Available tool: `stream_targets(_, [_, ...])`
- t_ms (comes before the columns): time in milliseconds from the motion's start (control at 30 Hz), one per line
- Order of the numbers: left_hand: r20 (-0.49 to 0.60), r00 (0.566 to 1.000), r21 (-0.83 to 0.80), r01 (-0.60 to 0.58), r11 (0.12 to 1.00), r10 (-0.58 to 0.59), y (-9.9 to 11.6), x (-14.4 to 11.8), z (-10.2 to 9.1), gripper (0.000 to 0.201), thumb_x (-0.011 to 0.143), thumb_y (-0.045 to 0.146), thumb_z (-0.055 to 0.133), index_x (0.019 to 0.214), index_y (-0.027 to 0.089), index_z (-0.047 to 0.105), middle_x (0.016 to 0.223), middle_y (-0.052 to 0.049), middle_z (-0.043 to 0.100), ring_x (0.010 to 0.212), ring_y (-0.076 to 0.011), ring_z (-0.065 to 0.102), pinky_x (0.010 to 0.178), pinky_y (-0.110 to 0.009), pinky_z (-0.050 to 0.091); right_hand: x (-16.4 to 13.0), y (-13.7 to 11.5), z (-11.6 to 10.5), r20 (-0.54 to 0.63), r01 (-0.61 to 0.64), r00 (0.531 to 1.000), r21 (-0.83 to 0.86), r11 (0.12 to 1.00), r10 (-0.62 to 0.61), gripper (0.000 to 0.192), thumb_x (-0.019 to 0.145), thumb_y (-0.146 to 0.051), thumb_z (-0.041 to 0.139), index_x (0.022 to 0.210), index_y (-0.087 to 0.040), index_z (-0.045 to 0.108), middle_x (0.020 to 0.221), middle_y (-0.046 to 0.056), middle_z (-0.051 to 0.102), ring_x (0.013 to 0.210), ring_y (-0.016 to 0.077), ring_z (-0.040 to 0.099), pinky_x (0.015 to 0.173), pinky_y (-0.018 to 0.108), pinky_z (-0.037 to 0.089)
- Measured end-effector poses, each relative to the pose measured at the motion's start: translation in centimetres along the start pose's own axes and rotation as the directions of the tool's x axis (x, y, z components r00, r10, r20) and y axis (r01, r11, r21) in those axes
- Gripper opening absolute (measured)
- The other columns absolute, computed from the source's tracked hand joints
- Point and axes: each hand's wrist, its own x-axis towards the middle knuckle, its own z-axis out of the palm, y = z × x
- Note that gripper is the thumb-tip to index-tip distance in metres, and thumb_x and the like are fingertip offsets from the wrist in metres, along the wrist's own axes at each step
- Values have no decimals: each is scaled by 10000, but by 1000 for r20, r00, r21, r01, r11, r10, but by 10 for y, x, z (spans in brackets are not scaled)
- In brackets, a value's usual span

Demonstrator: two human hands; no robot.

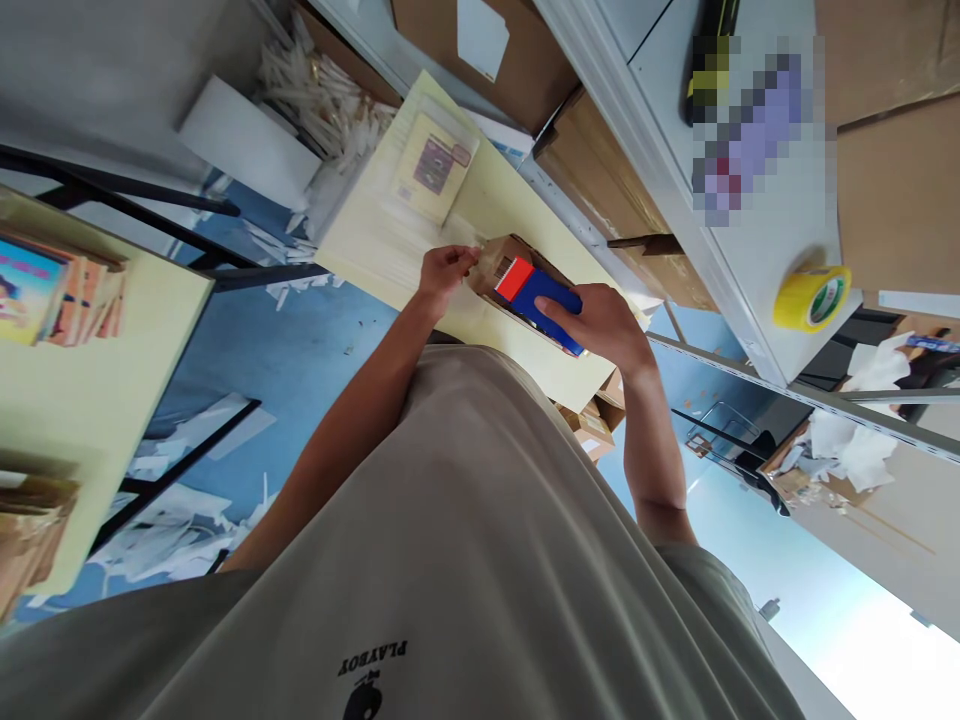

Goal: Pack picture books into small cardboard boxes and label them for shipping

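In the head view, my right hand [604, 325] is closed around a blue tape dispenser [550, 312] with a red front and a pale toothed edge. The dispenser lies over a small brown cardboard box [491, 262], hiding much of its top. At the box's left end is my left hand [448, 272], thumb and fingers pinched together. What they hold, if anything, is too small to make out. The box rests on a pale yellow tabletop [375, 245]. A flat cream-coloured packet [435, 165] with a dark picture lies farther back on the tabletop.
A grey shelf [750, 270] at the right bears a yellow tape roll [812, 298] and a blurred-out purple item. Large cartons [622, 190] stand behind the tabletop. Books [94, 295] lie on another table at left. Paper scraps [187, 520] litter the blue floor.
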Motion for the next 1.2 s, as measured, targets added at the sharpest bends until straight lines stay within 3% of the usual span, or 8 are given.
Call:
stream_targets(333, [11, 996, 76, -90, 993, 89, -26, 14, 18, 318, 940, 464, 952, 839, 211, 788, 755, -25, 738, 694, -137, 616, 650, -264, 462, 1, -3, -4, 25, -35, 999, 59, 998, 34, 700, 1127, -871, 597, 871, -238, 747, 778, 99, 795, 845, 283, 821, 751, 356, 555])
stream_targets(467, [-23, 991, 248, -126, 961, 135, -37, 15, 5, 580, 871, 566, 1023, 1311, 240, 835, 881, -35, 779, 808, -205, 711, 766, -319, 568, 5, 2, -2, -9, -15, 1000, 8, 1000, 15, 740, 1097, -929, 584, 861, -245, 741, 792, 109, 796, 861, 299, 809, 763, 371, 552])
stream_targets(533, [67, 981, 308, -196, 931, 184, -37, 9, -7, 804, 859, 594, 1018, 1541, 257, 758, 1076, -81, 827, 924, -244, 747, 861, -368, 621, 5, 4, -2, -22, -21, 1000, -20, 1000, 20, 730, 1092, -922, 603, 854, -246, 738, 834, 119, 807, 879, 303, 808, 781, 378, 548])
stream_targets(600, [239, 934, 339, -336, 879, 265, -32, -3, -20, 955, 855, 600, 1001, 1690, 282, 663, 1346, -134, 807, 1114, -295, 756, 1002, -432, 643, 4, 6, -3, -31, -33, 999, -37, 999, 32, 712, 1095, -903, 621, 850, -244, 734, 864, 126, 815, 898, 305, 813, 791, 377, 544])
stream_targets(733, [553, 744, 331, -608, 722, 374, -7, -23, -28, 1410, 722, 607, 1099, 1903, 346, 374, 1607, -177, 625, 1429, -436, 648, 1249, -624, 552, -2, 6, -5, -21, -42, 999, -22, 999, 41, 716, 1100, -899, 616, 849, -238, 731, 852, 127, 818, 908, 305, 821, 774, 364, 542])
stream_targets(833, [638, 649, 300, -705, 643, 414, 18, -23, -11, 1478, 652, 647, 1162, 1886, 374, 395, 1579, -179, 581, 1524, -515, 569, 1324, -718, 456, -9, 1, -7, -7, -37, 999, -11, 999, 37, 731, 1078, -927, 632, 865, -236, 745, 821, 123, 813, 897, 313, 824, 764, 364, 546])
stream_targets(933, [666, 617, 286, -730, 620, 420, 39, -16, 10, 1330, 586, 624, 1204, 1738, 360, 593, 1521, -163, 569, 1544, -534, 550, 1329, -704, 452, -14, -3, -10, -8, -32, 999, -15, 999, 32, 731, 1051, -942, 665, 907, -233, 771, 819, 131, 817, 906, 334, 826, 762, 377, 550])
stream_targets(1200, [598, 686, 271, -660, 700, 415, 59, -28, 20, 823, 486, 277, 1222, 1190, 277, 796, 1239, -100, 671, 1352, -417, 626, 1266, -583, 527, -13, 5, -4, -75, -16, 997, -64, 998, 11, 703, 1062, -921, 655, 951, -239, 781, 837, 132, 796, 962, 342, 810, 756, 379, 526])
